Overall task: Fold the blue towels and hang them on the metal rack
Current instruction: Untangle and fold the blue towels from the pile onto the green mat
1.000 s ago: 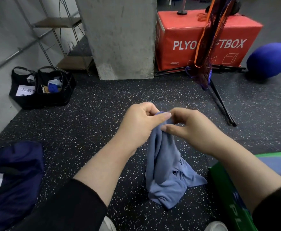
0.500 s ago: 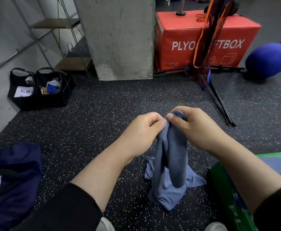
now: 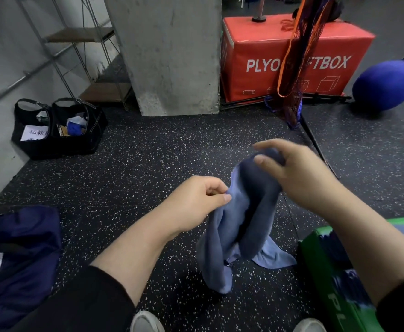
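A: Item one?
B: Soft blue cloth towel (image 3: 241, 226), hanging bunched above the black speckled rubber floor (image 3: 162, 154), lower end touching it.
A: Hands?
B: Left hand (image 3: 196, 202) pinches its left edge; right hand (image 3: 292, 173) grips the top, higher.
A: Surroundings?
B: Green padded box (image 3: 325, 264) at right; red padded plyo box (image 3: 292, 56) beyond; grey concrete pillar (image 3: 172, 56).

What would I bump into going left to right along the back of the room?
Black bags → metal rack → grey pillar → red box → blue ball.
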### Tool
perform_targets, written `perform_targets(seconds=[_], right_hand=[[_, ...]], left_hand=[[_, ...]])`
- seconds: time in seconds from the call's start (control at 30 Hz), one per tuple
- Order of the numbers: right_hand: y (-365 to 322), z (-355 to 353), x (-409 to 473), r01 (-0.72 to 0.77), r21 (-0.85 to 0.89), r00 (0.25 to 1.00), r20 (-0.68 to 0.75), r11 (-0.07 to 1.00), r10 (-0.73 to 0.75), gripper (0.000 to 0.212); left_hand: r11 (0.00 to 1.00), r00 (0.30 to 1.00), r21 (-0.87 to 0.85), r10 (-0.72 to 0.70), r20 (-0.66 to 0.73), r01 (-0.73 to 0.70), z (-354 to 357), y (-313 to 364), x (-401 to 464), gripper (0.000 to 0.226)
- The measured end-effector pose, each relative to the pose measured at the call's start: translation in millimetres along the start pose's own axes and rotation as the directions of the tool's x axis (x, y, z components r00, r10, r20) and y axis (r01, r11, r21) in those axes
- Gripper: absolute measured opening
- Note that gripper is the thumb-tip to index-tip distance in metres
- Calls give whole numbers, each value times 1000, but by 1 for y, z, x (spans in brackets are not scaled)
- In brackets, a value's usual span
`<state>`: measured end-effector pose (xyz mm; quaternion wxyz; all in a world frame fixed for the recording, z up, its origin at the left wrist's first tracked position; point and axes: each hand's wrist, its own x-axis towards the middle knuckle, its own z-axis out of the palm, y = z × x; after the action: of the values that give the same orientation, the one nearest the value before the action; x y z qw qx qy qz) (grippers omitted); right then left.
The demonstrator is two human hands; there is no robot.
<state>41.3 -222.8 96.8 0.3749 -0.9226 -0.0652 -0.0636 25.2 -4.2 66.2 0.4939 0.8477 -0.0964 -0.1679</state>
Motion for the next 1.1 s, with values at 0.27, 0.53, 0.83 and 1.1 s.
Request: perform_targets(seconds=[0.27,0.53,0.83,1.1], right_hand=[[-3,11,-7,69,-50,929,366,996,-46,33],[-7,26,-6,75,-7,965,251,997,-71,8],[7,2,5,-132,-113,988,-99,985,121,8],[-5,25,-7,94,-63,916,396,994,-62,43]], left_hand=[[970,985,-228,47,-169,-85,3,11,4,6],[957,996,-288,15,-85,-39,-1,9,2,20],[992,994,93,-83,-65,89,-10,-7,-3,20],[986,988,98,139,-62,-132,-1,4,0,12]])
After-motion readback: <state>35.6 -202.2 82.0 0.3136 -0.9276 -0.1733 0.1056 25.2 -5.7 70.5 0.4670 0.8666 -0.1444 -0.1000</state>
